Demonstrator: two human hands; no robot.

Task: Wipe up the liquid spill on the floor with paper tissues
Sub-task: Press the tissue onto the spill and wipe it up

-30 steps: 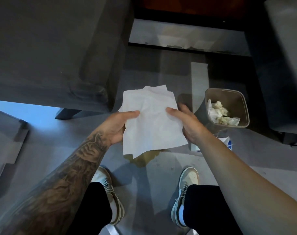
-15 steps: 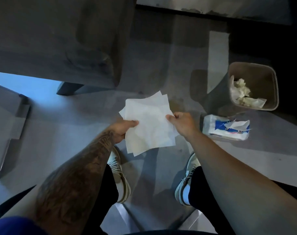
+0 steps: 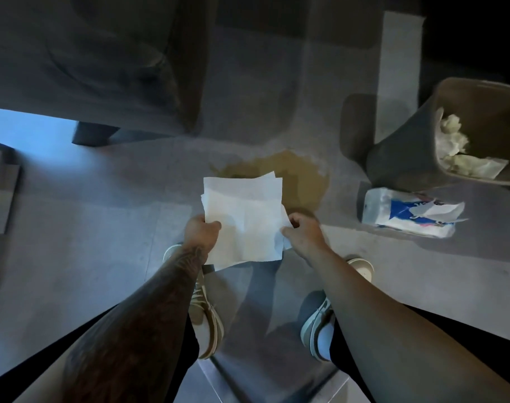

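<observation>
White tissues (image 3: pixel 243 219) have dropped lower, over the near edge of the brownish spill (image 3: pixel 301 181), now mostly uncovered; wiping looks about to start. Left hand (image 3: pixel 202 234) and right hand (image 3: pixel 303 234) each pinch a side edge. Tissue pack (image 3: pixel 408 217) and bin (image 3: pixel 399 158) sit right of the spill.

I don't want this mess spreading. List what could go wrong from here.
1. The brown spill looks wider than the tissues held by the left hand and right hand; one pass may smear it rather than soak it up.
2. It lies just ahead of the shoes, so stepping forward risks a slip or tracked liquid.
</observation>
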